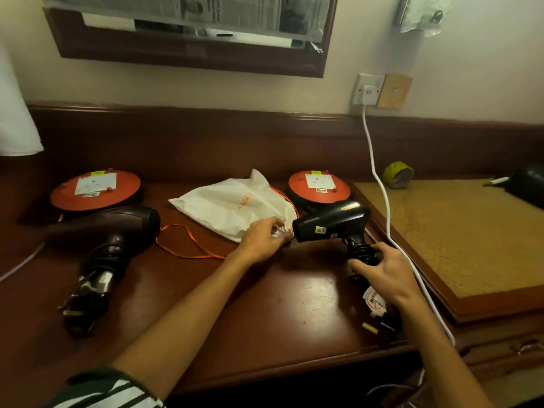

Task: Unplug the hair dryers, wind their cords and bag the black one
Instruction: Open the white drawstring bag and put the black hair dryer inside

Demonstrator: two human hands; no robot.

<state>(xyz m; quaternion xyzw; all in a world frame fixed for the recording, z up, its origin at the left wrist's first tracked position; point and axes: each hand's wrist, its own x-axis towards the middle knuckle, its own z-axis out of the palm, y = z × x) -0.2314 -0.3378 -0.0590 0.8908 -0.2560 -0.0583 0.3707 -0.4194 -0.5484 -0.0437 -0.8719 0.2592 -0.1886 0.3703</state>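
I hold the black hair dryer (332, 221) up over the right part of the wooden desk (265, 304), its nozzle pointing left toward the white drawstring bag (232, 207). My right hand (382, 275) is curled round its handle, where the black cord (360, 251) is wound in tight turns; the plug (379, 328) with a white tag hangs below my wrist. My left hand (262, 240) pinches the gathered mouth of the bag, just beside the dryer's nozzle. The bag lies flat on the desk, and its orange drawstring (188, 245) loops out to the left across the wood.

Further left lies the dark brown hair dryer (109, 228) on its side, cord wrapped round its handle and its plug (76, 313) resting near the desk's front edge. Behind it sits an orange round disc (94, 191) with a white label, and a second orange disc (319, 187) sits behind the black dryer.

A white cable (379, 184) runs from a white plug in the wall socket (369, 89) down along the desk's right side, beside a woven mat (441, 231). A roll of yellow-green tape (398, 174) stands at the mat's far edge. A framed mirror (188, 33) covered with newspaper hangs above.
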